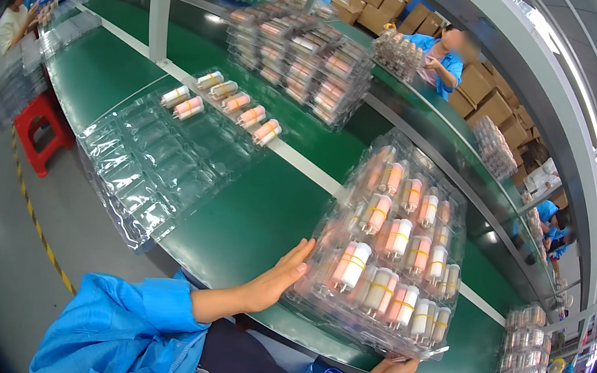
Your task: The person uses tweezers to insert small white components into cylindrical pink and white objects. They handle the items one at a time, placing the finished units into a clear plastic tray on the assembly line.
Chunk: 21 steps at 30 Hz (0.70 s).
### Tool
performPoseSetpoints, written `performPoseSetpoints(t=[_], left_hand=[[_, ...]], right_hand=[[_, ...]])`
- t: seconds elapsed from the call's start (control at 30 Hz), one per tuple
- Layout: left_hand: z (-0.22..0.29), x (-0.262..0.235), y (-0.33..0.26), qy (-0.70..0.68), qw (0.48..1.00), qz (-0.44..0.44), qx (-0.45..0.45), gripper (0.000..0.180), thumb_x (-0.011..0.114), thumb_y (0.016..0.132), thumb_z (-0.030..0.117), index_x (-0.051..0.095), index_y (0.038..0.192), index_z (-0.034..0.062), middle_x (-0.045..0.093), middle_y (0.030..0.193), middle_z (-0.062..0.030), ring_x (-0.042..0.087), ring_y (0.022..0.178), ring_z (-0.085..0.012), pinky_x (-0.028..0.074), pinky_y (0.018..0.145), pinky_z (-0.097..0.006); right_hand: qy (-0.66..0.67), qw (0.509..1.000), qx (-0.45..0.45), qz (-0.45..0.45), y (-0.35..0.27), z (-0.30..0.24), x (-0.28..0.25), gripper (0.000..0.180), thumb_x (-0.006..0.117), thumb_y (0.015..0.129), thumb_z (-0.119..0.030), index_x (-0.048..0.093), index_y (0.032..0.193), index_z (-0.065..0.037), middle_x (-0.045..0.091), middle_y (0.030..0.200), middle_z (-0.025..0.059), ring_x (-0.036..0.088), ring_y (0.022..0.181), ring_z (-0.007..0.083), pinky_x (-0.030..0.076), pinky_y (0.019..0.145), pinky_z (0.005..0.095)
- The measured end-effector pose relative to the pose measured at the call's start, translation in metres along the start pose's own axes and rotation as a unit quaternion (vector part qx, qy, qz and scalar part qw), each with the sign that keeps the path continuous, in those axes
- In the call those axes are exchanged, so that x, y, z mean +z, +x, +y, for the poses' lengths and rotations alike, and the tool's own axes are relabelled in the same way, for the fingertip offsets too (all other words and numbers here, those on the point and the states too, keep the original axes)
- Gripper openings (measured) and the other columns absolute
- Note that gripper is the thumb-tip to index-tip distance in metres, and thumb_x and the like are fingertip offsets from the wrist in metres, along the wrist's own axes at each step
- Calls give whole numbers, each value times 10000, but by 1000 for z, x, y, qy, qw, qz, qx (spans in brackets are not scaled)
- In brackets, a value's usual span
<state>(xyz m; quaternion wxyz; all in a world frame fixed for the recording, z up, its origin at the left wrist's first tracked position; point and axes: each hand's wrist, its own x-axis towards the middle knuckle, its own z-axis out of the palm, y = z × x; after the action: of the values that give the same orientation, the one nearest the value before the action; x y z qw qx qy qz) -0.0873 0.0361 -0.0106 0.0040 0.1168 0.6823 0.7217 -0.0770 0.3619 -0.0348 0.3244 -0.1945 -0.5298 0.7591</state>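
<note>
A stack of clear plastic trays (326, 261) stands before me on the green work surface. Its compartments hold banded bundles of small pink and white cylinders (352, 266) with thin metal pins. My left hand (276, 281) lies along the left side of the stack, fingers straight and together. At the near right corner, my right hand (395, 371) grips the tray edge; some of its fingers are hidden underneath. To the left is another clear tray (156, 161), mostly bare, with several cylinder bundles (238, 102) in its far compartments.
A tall stack of filled trays (299, 56) stands farther back, and another (526, 349) at the right. A grey post (161, 6) rises from the bench. Across the belt a person in blue (441, 59) handles a tray. A red stool (44, 129) stands on the left floor.
</note>
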Motion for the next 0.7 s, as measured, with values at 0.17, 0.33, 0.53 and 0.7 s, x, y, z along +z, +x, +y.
performPoseSetpoints(t=[0.17, 0.33, 0.53, 0.7], left_hand=[[-2, 4, -13, -12, 1000, -9, -1, 646, 211, 1042, 386, 25, 1500, -30, -31, 1584, -192, -84, 1467, -285, 10, 1173, -381], [-4, 6, -35, 19, 1000, -11, 18, 668, 226, 1041, 397, 21, 1494, -49, -24, 1587, -176, -98, 1466, -276, 7, 1173, -377], [40, -13, -50, 42, 994, -55, -83, 694, 377, 1016, 412, 76, 1512, 32, -17, 1572, -220, -50, 1463, -325, 67, 1164, -443], [105, -64, -48, 179, 974, -136, 14, 713, 529, 966, 356, 166, 1490, 38, 95, 1545, -249, 68, 1443, -379, 122, 1149, -490]], right_hand=[[-90, 996, -25, -8, 13, 15, -36, 199, 464, 924, -175, 556, 957, -2, 513, 1016, 90, 503, 926, 184, 443, 787, 326], [-472, 845, -250, -7, 14, 31, -68, 186, 546, 899, -129, 619, 959, 31, 625, 921, 139, 584, 798, 243, 483, 710, 353], [-357, 888, -286, 35, 12, -25, -29, 267, 559, 881, -172, 609, 919, 87, 629, 839, 276, 567, 709, 411, 468, 668, 480], [-302, 910, -247, 138, 26, -34, -34, 238, 544, 876, -122, 596, 945, 100, 629, 862, 257, 573, 701, 325, 483, 638, 432]])
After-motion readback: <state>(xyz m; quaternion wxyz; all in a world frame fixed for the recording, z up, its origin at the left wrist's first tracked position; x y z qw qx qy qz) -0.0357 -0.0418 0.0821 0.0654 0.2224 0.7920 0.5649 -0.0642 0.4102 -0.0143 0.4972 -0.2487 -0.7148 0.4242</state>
